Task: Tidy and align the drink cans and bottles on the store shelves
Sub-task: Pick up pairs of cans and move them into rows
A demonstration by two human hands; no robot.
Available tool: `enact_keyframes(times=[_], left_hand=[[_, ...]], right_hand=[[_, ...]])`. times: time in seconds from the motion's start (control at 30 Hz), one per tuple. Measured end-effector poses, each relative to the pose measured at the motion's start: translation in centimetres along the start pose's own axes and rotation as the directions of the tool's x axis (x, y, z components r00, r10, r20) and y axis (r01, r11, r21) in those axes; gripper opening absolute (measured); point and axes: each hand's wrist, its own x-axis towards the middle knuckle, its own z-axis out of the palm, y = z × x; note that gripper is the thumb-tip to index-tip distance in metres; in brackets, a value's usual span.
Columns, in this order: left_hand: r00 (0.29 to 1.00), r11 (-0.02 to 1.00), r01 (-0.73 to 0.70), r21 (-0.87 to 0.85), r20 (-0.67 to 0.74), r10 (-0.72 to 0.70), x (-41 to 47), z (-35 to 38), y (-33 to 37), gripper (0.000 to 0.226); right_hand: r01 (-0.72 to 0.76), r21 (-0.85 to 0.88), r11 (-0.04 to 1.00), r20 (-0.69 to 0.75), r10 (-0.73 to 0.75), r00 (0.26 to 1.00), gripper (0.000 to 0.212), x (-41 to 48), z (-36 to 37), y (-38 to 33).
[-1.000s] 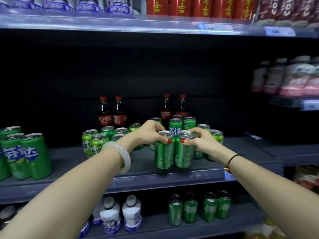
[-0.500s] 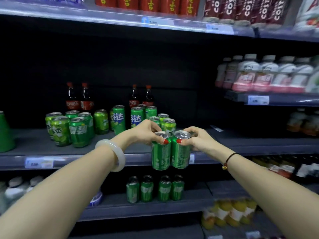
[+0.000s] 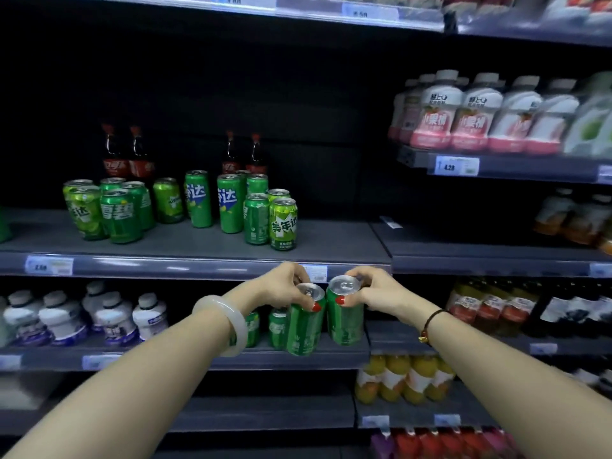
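Observation:
My left hand (image 3: pixel 281 286) grips the rim of a green can (image 3: pixel 304 323) from above, and my right hand (image 3: pixel 371 288) grips a second green can (image 3: pixel 346 318) the same way. Both cans hang side by side in front of the lower shelf (image 3: pixel 185 361), below the edge of the middle shelf (image 3: pixel 185 263). On the middle shelf stand several green cans (image 3: pixel 228 207) in loose groups, with cola bottles (image 3: pixel 127 154) behind them. Two more green cans (image 3: pixel 276 327) stand on the lower shelf behind my left wrist.
White bottles (image 3: pixel 109 318) fill the lower shelf at left. Pink-labelled white bottles (image 3: pixel 470 114) line a shelf at upper right. Yellow juice bottles (image 3: pixel 404 379) and dark bottles (image 3: pixel 516 309) sit at lower right. The right part of the middle shelf holds nothing.
Both hands have lifted the two green cans off the middle shelf and carried them down in front of the lower shelf. The view has shifted right and down.

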Motion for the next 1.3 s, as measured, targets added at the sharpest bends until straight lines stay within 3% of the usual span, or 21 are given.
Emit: enact_keyframes(times=[0.3,0.67,1.0,1.3], left_hand=[[0.995,0.995,0.098,0.035,0.015,-0.099,2.0,3.3,-4.2,0.044],[0.985,0.991,0.13,0.012,-0.118,-0.128,4.1,6.1,-12.7,0.059],[0.944,0.993,0.115,0.008,-0.311,-0.107,8.0,7.6,-17.3,0.057],[0.94,0.995,0.101,-0.01,-0.327,-0.099,10.2,8.0,-18.9,0.044]], right_hand=[[-0.03,-0.02,0.999,0.047,0.031,0.998,0.038,1.8,2.5,5.6],[-0.03,-0.027,0.999,0.051,0.032,0.998,0.042,6.0,9.0,12.2],[0.02,-0.059,0.998,-0.042,-0.022,0.999,0.036,10.5,12.3,16.7],[0.03,-0.041,0.999,-0.046,-0.032,0.998,0.043,13.1,13.2,17.4]])
